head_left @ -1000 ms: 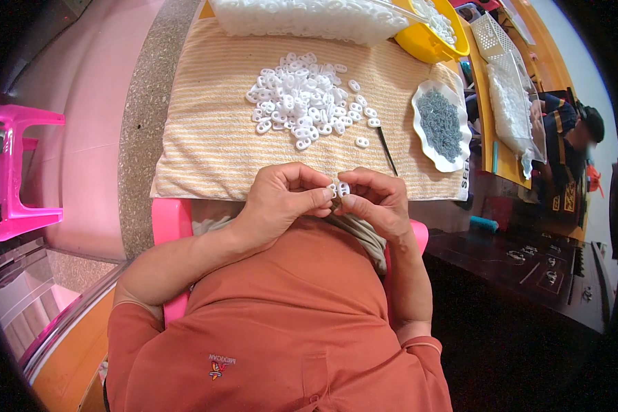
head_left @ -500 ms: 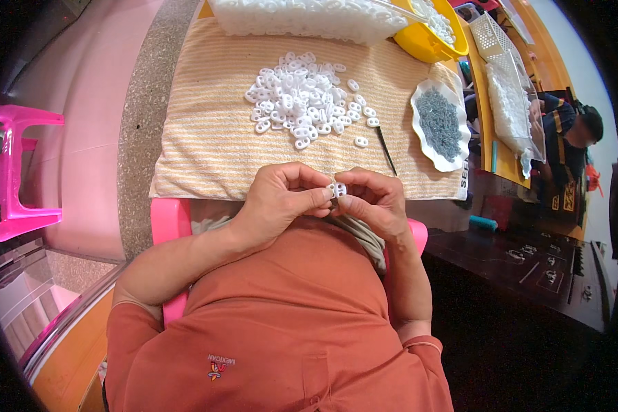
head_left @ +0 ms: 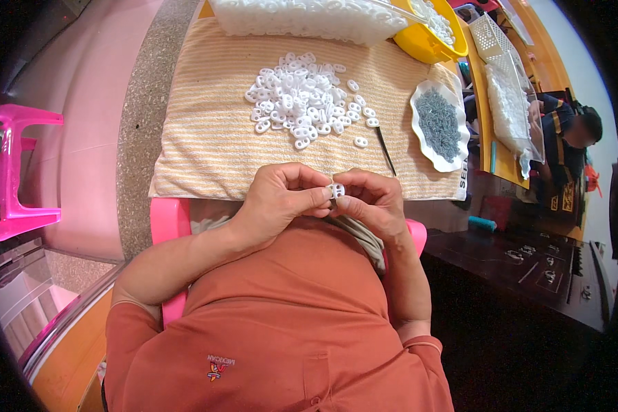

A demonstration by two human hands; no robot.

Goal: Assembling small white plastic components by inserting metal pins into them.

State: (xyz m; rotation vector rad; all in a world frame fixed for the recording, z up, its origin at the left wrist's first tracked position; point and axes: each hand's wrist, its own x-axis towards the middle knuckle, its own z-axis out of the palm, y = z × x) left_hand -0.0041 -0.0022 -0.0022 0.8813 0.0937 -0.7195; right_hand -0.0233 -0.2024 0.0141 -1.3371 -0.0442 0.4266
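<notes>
Between my fingertips, at the near edge of the towel-covered table (head_left: 213, 165), is a small white plastic piece with holes (head_left: 338, 190). My left hand (head_left: 281, 199) pinches its left side with thumb and forefinger. The right side is pinched by my right hand (head_left: 371, 199). Fingers cover part of it, so I cannot tell whether it is one piece or two pressed together. Beyond my hands lies a heap of white two-holed oval pieces (head_left: 295, 96), with a few loose ones to its right. A thin black stick-like tool (head_left: 386, 151) rests beside them.
A scalloped white dish (head_left: 419, 137) of small grey parts stands at the right. Along the far edge are a clear bin (head_left: 309, 20) of white pieces and a yellow basin (head_left: 419, 51). A pink stool (head_left: 27, 223) is at left; another person (head_left: 563, 137) sits at far right.
The two halves of the white piece appear closer together between my fingertips, and my right hand has shifted very slightly left. The heap and the tool have not moved.
</notes>
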